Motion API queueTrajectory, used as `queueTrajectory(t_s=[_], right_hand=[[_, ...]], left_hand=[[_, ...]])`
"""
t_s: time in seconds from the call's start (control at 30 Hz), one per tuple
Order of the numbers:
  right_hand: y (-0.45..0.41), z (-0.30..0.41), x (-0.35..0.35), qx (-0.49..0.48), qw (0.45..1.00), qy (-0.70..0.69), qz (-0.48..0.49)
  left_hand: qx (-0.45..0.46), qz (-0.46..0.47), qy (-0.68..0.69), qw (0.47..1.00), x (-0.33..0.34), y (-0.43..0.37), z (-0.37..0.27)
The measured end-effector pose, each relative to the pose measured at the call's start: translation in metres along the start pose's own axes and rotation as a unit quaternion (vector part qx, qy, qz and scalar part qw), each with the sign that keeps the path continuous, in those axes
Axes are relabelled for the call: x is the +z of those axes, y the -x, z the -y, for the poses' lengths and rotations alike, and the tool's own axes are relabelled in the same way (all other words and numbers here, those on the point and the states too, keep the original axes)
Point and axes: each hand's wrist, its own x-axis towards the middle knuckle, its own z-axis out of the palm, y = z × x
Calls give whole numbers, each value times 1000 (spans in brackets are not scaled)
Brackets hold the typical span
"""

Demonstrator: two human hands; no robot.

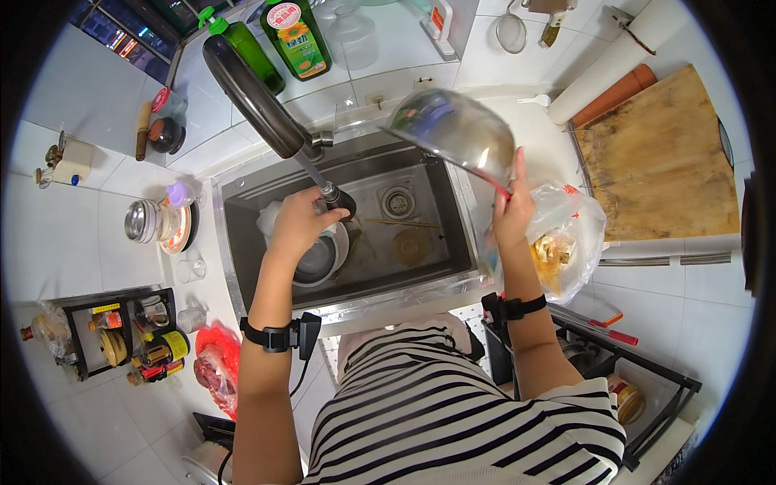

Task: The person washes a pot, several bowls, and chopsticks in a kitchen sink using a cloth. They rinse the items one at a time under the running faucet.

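My left hand point(309, 221) grips the pull-out spray head point(341, 203) of the dark kitchen faucet point(254, 100), whose hose is drawn out of the spout. Below that hand, bowls point(318, 260) and a crumpled whitish plastic bag point(270, 218) sit at the left of the steel sink point(376, 248). My right hand point(514, 209) holds a shiny metal bowl point(454, 127) by its rim. The bowl is tilted, its rounded outside turned up, above the sink's right back corner. Something red shows along the rim by my fingers. Chopsticks point(403, 223) lie on the sink floor near the drain point(398, 202).
Right of the sink sits a clear plastic bag point(570, 242) with yellowish scraps, near a wooden cutting board point(661, 163). Green bottles point(297, 42) stand on the back ledge. On the left counter are glasses point(191, 270), stacked dishes point(176, 227) and meat in a red bag point(217, 370).
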Motion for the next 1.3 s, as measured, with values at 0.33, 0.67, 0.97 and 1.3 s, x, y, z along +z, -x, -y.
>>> queueTrajectory(t_s=[0.33, 0.67, 0.97, 1.3], right_hand=[[-44, -103, -6, 502, 743, -406, -175], [-39, -200, 13, 719, 525, -441, -118], [-24, -205, 17, 718, 519, -458, -70], [-35, -80, 2, 601, 607, -519, -36]], left_hand=[[5, -92, -16, 996, 0, 5, 1], [94, -125, 86, 984, -48, 43, -17], [42, -41, 120, 991, -103, 66, -45], [47, -94, 147, 983, -125, 73, -40]])
